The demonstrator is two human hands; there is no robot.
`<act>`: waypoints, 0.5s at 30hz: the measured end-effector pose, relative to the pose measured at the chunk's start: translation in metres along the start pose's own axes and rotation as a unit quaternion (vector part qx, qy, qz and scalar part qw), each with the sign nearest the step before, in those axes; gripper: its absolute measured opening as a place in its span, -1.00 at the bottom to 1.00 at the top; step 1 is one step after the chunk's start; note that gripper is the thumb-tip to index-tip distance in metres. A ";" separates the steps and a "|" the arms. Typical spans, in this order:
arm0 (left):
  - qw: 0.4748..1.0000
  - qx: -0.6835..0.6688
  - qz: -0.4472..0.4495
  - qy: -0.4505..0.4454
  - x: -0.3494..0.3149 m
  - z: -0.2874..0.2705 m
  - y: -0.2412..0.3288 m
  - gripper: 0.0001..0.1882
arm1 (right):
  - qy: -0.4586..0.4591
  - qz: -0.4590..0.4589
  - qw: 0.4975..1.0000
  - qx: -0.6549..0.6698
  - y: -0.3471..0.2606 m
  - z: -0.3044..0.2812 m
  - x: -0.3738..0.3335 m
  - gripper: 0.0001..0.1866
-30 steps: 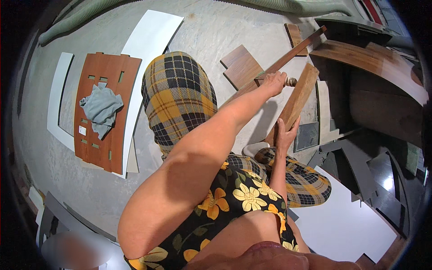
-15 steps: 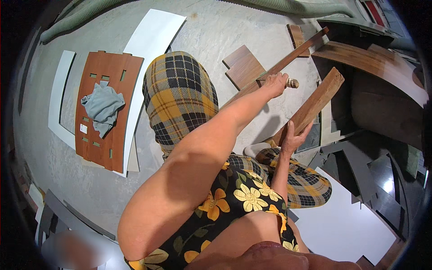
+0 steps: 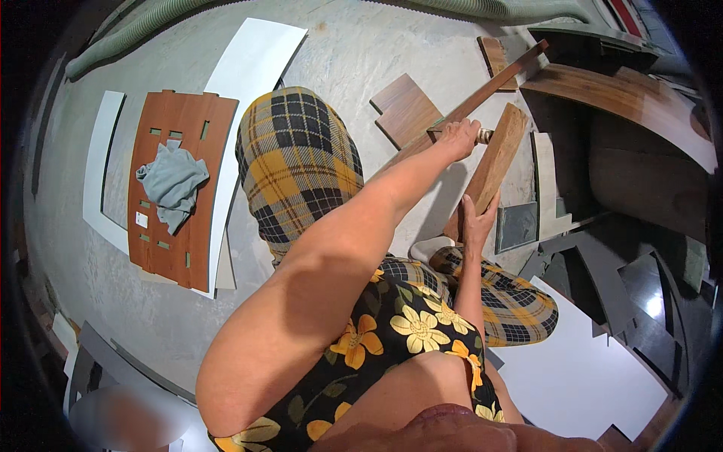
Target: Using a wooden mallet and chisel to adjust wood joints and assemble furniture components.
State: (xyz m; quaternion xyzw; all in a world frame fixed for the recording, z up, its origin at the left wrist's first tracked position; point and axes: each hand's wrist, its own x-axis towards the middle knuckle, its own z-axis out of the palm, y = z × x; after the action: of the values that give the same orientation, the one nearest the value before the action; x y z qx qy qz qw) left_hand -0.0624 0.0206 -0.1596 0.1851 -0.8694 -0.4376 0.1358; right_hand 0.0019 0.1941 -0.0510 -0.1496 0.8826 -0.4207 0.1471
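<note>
My right hand [image 3: 479, 218] grips a thick brown wooden board [image 3: 497, 154] near its lower part, thumb on one side and fingers on the other. The board slants up and away from me. My left hand [image 3: 458, 140] is closed round a short, banded, light-coloured handle [image 3: 484, 136], whose end pokes out beside the board's left edge. What the handle belongs to is mostly hidden by the hand. Beneath that hand runs a long, narrow brown wooden strip [image 3: 497, 80]. Two-tone wood-grain panel pieces [image 3: 407, 109] lie on the floor to its left.
A reddish-brown slotted panel [image 3: 167, 113] with a grey cloth [image 3: 175, 184] on it lies at left over a white board [image 3: 256, 53]. A ribbed hose [image 3: 128, 38] runs along the far side. Dark offcuts [image 3: 602, 279] and a white sheet [image 3: 580, 361] are at right.
The wooden board in my right hand has swung left and stands more steeply, its upper part now close to the handle. My left hand has barely moved.
</note>
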 end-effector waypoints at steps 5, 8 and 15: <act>1.000 -0.005 0.005 0.003 0.000 -0.002 0.004 -0.63 | 0.019 -0.028 0.999 -0.014 0.006 0.000 0.001 -0.14; 1.000 -0.001 -0.005 -0.001 -0.004 -0.004 0.004 -0.63 | 0.020 -0.017 1.000 0.006 0.001 0.001 -0.003 -0.15; 1.000 0.009 -0.002 -0.004 -0.010 0.003 0.001 -0.67 | 0.044 -0.040 0.998 0.002 -0.019 -0.003 -0.009 -0.17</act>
State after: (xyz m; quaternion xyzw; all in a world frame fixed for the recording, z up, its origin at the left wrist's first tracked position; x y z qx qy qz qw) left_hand -0.0546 0.0275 -0.1614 0.1863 -0.8733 -0.4308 0.1303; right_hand 0.0115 0.1888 -0.0333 -0.1662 0.8806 -0.4343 0.0914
